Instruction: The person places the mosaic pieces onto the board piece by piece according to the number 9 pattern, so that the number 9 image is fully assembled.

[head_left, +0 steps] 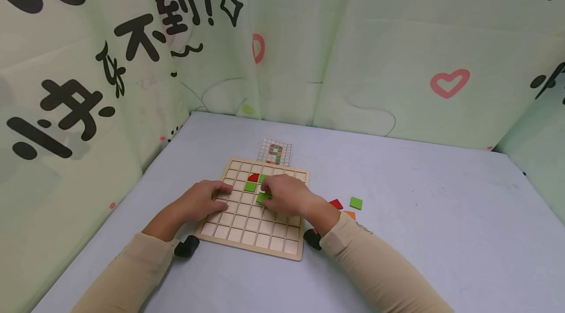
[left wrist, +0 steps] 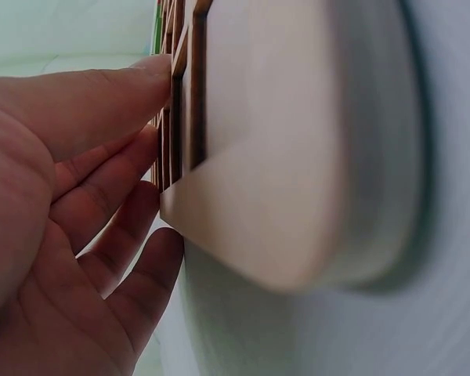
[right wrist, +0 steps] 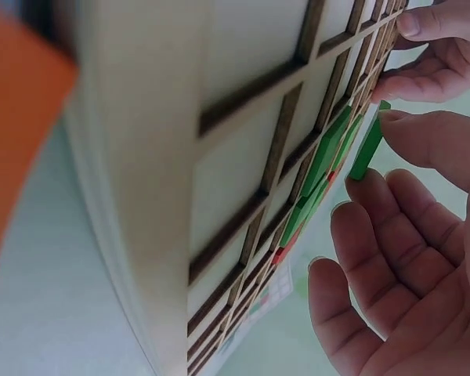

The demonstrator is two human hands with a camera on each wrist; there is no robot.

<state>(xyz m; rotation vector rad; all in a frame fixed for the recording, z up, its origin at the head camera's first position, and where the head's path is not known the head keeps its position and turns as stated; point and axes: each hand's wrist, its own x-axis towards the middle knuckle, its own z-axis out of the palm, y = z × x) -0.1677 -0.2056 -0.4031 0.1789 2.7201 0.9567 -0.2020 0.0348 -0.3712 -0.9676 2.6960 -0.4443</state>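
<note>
A wooden grid board point(head_left: 251, 245) lies in front of me. On it sit a red curved-edged tile point(head_left: 253, 177) and green square tiles point(head_left: 250, 186). My right hand point(head_left: 289, 194) is over the board's upper middle. In the right wrist view its thumb and fingertip pinch a green tile point(right wrist: 368, 142) by its edges, close over the grid. My left hand point(head_left: 204, 201) rests at the board's left side. The left wrist view shows its thumb and loosely extended fingers touching the board's edge.
A printed card point(head_left: 274, 151) with a coloured pattern on a grid lies behind the board. To the right are a loose green tile point(head_left: 355, 203), a red tile point(head_left: 337, 204) and an orange tile point(head_left: 350, 215), some partly behind my right forearm. Printed curtains surround the table.
</note>
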